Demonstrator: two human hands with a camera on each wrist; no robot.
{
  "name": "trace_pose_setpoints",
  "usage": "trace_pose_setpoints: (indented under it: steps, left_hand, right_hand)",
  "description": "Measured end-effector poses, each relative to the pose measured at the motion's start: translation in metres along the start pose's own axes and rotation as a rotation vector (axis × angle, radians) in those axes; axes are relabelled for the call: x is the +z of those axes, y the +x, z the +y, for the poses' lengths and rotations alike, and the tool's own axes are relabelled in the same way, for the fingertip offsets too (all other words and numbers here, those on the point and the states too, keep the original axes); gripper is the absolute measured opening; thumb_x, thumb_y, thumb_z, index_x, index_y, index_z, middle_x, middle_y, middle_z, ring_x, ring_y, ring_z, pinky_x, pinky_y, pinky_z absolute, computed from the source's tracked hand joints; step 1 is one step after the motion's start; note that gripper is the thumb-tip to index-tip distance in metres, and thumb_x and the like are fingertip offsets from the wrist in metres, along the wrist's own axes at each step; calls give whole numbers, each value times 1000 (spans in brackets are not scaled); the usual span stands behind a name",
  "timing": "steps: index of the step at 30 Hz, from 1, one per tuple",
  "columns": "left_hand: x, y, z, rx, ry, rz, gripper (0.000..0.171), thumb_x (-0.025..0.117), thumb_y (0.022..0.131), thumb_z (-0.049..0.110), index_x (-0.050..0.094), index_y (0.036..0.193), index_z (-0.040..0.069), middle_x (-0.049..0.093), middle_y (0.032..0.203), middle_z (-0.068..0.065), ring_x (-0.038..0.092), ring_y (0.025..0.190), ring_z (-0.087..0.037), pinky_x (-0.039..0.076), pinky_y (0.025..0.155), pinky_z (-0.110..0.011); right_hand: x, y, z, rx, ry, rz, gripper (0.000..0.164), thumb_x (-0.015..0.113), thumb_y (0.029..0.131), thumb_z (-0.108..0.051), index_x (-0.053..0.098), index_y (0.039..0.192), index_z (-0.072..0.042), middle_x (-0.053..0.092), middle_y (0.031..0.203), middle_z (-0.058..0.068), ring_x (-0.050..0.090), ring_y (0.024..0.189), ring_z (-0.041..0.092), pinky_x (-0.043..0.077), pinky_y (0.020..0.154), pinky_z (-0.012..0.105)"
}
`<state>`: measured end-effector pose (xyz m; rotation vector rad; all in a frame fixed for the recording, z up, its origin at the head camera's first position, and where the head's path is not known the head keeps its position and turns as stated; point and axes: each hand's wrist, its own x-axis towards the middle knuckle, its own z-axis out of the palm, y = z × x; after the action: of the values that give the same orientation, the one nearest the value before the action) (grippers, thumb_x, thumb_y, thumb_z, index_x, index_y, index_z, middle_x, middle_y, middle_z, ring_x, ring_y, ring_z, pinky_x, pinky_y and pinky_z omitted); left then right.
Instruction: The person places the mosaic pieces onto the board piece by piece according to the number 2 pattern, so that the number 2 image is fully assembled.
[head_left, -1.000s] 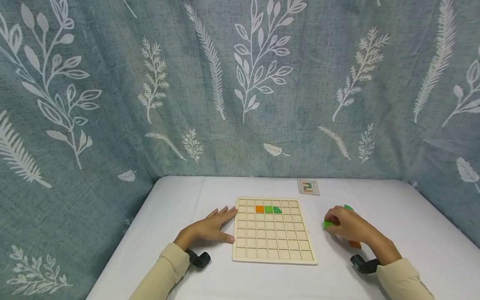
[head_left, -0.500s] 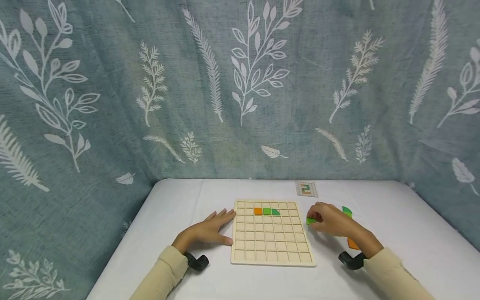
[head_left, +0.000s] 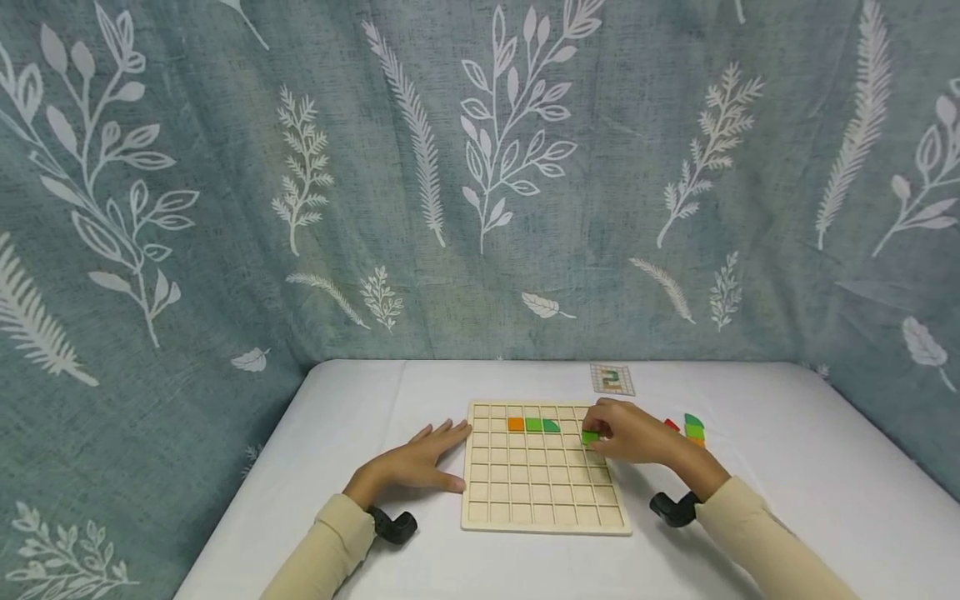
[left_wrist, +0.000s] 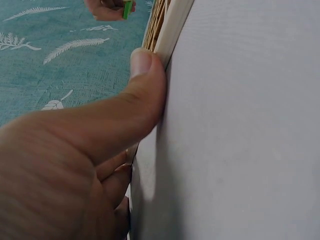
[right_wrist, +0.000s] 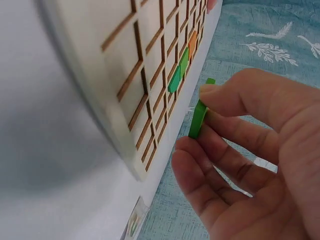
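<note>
A pale wooden grid board (head_left: 532, 500) lies on the white table. In one of its upper rows sit an orange square tile (head_left: 516, 424), a light green square tile (head_left: 533, 424) and a darker green round-edged tile (head_left: 551, 426), side by side. My left hand (head_left: 416, 460) rests on the table with fingers spread, thumb and fingertips at the board's left edge. Over the board's upper right part, my right hand (head_left: 630, 433) pinches a green tile (head_left: 590, 437) between thumb and fingers. In the right wrist view this green tile (right_wrist: 198, 117) is held apart from the board.
Right of the board, partly behind my right forearm, lie a red piece (head_left: 672, 425) and a group of green and orange tiles (head_left: 694, 429). A small pattern card (head_left: 612, 379) lies beyond the board's far right corner. A leaf-patterned curtain (head_left: 450, 317) hangs behind the table.
My right hand has carried the green tile leftward from beside the loose pieces to over the board, uncovering the red piece. My left hand has stayed at the board's edge.
</note>
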<state>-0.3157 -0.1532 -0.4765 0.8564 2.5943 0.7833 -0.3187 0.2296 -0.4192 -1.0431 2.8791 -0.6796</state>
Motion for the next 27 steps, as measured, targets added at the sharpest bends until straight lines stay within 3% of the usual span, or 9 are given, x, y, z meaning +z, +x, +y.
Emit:
trace_pose_setpoints:
  steps: [20, 27]
  left_hand:
    - [-3, 0, 3, 3, 23, -9, 98, 72, 88, 51, 20, 161, 13, 16, 169, -5, 7, 157, -27, 2, 128, -51]
    - [-1, 0, 1, -3, 22, -6, 98, 72, 87, 52, 20, 161, 13, 16, 169, -5, 7, 157, -27, 2, 128, -50]
  right_hand:
    - [24, 35, 1, -76, 77, -27, 15, 74, 88, -5, 71, 102, -5, 62, 92, 4, 55, 80, 9, 52, 68, 23]
    - [30, 43, -3, -53, 87, -42, 16, 74, 88, -7, 71, 104, -5, 64, 95, 6, 57, 82, 9, 53, 71, 23]
